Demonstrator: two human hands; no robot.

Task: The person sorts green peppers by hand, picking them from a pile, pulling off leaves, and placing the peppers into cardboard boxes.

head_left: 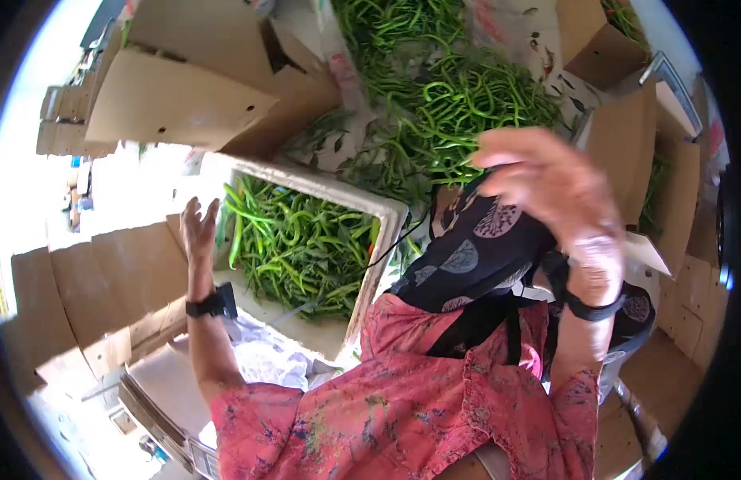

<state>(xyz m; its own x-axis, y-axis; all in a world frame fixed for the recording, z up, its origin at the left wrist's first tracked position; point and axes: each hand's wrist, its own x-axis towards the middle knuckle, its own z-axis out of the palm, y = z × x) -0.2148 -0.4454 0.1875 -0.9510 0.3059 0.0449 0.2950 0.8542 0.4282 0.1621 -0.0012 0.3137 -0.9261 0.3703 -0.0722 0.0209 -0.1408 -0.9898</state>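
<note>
Long green peppers (306, 232) lie in a white foam box (390, 210) left of my lap, with some leaves among them. At the box's left edge is my left hand (199, 228), raised with its fingers apart and nothing in it. My right hand (550, 180) is raised over my dark patterned trouser leg (458, 256), near a large heap of green peppers (490, 100) on the floor. Its fingers are bent, spread and blurred, and nothing shows between them.
An open cardboard box (178, 100) stands at the upper left. More cardboard boxes are at the right (622, 152) and upper right (602, 52), with peppers inside. Flat-sided cartons (118, 272) line the left. Loose leaves lie on the floor by the heap.
</note>
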